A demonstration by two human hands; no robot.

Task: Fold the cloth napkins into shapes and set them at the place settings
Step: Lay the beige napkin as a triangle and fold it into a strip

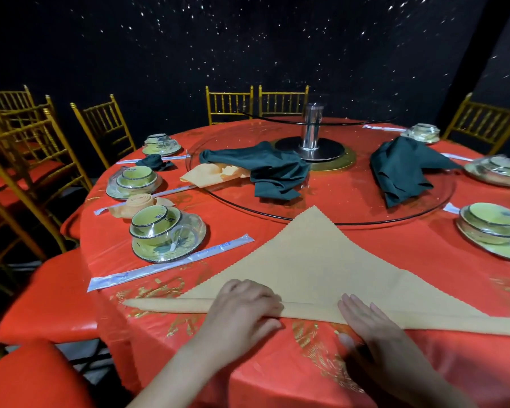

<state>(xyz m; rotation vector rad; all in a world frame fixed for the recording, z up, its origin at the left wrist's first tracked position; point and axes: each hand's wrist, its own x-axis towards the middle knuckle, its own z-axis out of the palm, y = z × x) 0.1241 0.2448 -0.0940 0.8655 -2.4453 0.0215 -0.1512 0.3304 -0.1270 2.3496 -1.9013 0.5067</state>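
Observation:
A tan napkin [309,260] lies on the red tablecloth as a triangle, its point aimed at the table's middle and its near edge rolled into a long band. My left hand [245,307] curls its fingers over that rolled band. My right hand [365,322] lies flat on the band with straight fingers. A finished tan rolled napkin [139,203] and a dark green one [153,161] stand by the place settings on the left. Loose dark green napkins [265,169] [401,169] and a tan one [206,175] lie on the glass turntable.
Wrapped bowl-and-plate sets [165,231] [495,228] ring the table, with wrapped chopsticks [171,263] beside them. A glass turntable [442,201] on a steel post [311,128] fills the centre. Gold chairs [39,148] stand around the table.

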